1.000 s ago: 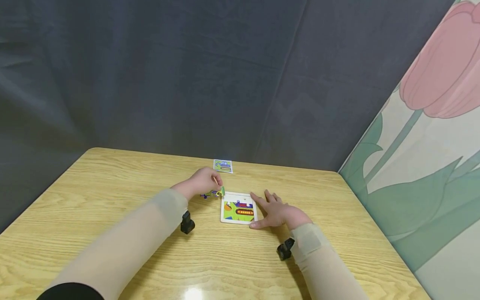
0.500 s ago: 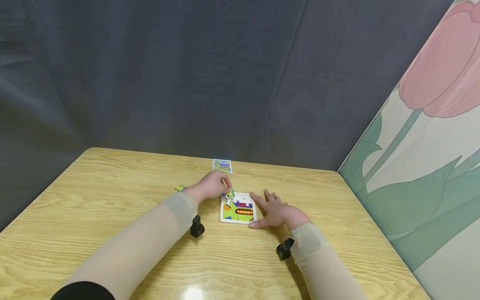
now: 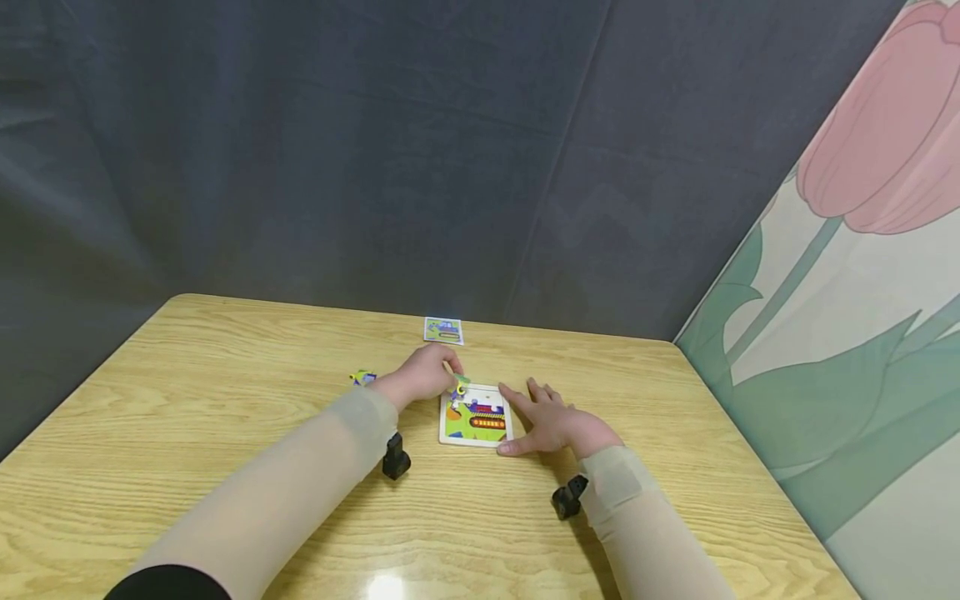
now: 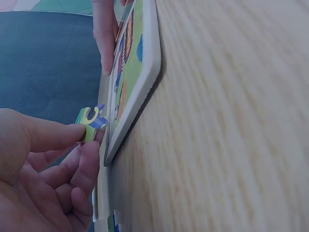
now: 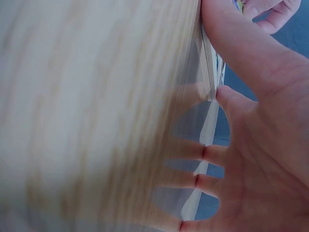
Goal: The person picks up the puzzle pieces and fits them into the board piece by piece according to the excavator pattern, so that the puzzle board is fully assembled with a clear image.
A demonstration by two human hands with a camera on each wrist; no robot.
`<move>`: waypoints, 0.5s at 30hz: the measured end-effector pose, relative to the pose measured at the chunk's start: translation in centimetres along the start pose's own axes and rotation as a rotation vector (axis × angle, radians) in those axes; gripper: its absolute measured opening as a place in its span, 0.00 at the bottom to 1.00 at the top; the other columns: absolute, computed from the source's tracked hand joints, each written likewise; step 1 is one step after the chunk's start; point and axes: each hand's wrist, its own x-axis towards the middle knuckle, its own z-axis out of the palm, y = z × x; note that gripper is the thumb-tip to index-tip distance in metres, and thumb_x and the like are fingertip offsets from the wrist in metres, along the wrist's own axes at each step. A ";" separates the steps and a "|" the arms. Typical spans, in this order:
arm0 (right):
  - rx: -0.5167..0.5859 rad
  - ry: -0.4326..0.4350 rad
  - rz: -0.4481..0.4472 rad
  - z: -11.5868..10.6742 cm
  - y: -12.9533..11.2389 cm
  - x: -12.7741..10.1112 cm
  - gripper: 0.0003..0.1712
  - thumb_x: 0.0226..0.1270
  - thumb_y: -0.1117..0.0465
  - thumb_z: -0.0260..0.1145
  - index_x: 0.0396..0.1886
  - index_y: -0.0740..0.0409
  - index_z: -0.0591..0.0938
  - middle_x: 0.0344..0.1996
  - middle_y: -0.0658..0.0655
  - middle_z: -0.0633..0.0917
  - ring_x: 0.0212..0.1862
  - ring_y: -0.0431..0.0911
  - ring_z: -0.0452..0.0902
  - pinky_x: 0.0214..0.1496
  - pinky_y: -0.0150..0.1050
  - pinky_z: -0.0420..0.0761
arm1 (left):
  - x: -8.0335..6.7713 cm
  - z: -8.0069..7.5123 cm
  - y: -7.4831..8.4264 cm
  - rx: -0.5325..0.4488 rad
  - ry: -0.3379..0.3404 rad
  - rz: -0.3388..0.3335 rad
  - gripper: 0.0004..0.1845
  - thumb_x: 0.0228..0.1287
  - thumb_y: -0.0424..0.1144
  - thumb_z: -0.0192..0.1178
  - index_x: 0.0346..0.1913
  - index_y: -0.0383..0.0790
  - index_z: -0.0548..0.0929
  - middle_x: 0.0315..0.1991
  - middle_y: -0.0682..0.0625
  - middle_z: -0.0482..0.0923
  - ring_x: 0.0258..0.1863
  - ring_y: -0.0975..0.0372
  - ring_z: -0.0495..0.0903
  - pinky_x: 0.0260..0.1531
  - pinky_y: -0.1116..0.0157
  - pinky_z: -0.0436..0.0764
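My left hand (image 3: 426, 372) pinches a small green, yellow and blue jigsaw piece (image 4: 91, 131) between thumb and fingers. The piece is tilted at the far left corner of a white-rimmed puzzle tray (image 3: 474, 444). Inside the tray, fitted pieces show a red and orange tracked vehicle on green, with bare white along the far side. On the tray's right side lies my right hand (image 3: 551, 423), fingers spread, thumb and index finger against the rim. In the right wrist view, its other fingertips touch the table.
A loose green and blue piece (image 3: 363, 378) lies left of the tray, partly behind my left wrist. Near the table's far edge is a picture card (image 3: 443, 331). A dark curtain (image 3: 337, 167) hangs behind the wooden table (image 3: 465, 517); a flower-patterned wall (image 3: 840, 333) borders the right.
My left hand has moved right with the piece, from beside the tray to over its far left corner, and the piece has tilted. The right hand stays put at the rim.
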 end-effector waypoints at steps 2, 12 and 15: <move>0.002 0.002 -0.004 -0.1 0.0 0.0 0.62 0.49 0.25 0.67 0.80 0.33 0.48 0.78 0.64 0.44 0.76 0.65 0.37 0.66 0.71 0.49 | 0.0 0.0 -0.1 0.004 0.007 -0.004 0.05 0.58 0.25 0.62 0.33 0.39 0.83 0.39 0.48 0.78 0.28 0.60 0.73 0.27 0.67 0.71; -0.004 0.008 -0.011 0.0 0.1 0.2 0.62 0.50 0.26 0.67 0.80 0.34 0.49 0.78 0.65 0.44 0.75 0.66 0.37 0.65 0.72 0.49 | 0.0 0.5 -0.6 -0.006 -0.018 -0.036 0.03 0.60 0.26 0.62 0.32 0.36 0.81 0.33 0.48 0.77 0.26 0.60 0.73 0.26 0.67 0.71; -0.005 0.008 -0.008 0.0 0.1 0.1 0.62 0.49 0.25 0.67 0.80 0.34 0.49 0.77 0.65 0.44 0.75 0.66 0.38 0.65 0.72 0.49 | -0.3 0.4 -0.5 0.031 -0.024 -0.033 0.02 0.60 0.28 0.64 0.33 0.36 0.81 0.34 0.48 0.77 0.31 0.58 0.73 0.31 0.65 0.72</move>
